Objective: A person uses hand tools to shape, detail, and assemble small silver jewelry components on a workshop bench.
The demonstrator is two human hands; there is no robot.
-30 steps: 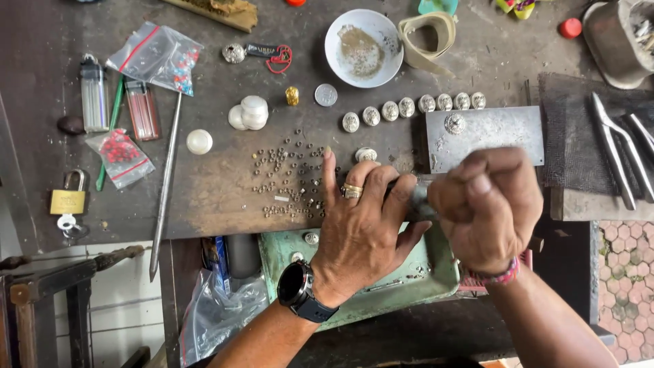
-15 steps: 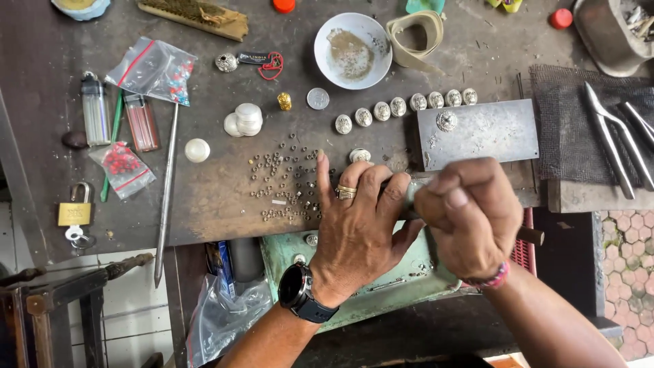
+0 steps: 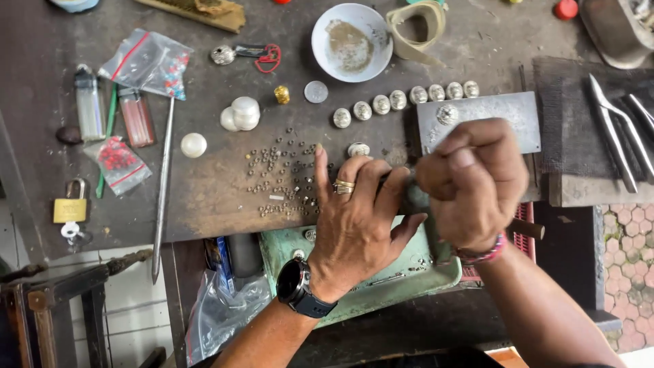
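left hand [image 3: 354, 218] lying flat at the worktop [image 3: 225, 197] front edge, fingers spread beside loose beads [image 3: 283, 170] | right hand [image 3: 473, 184] clenching in a fist, contents hidden | steel plate [image 3: 497, 112] just behind

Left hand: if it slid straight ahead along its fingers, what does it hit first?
Probably the small domed silver piece just past the left hand's fingers; beyond it, the row of similar silver pieces. Heights are hard to judge.
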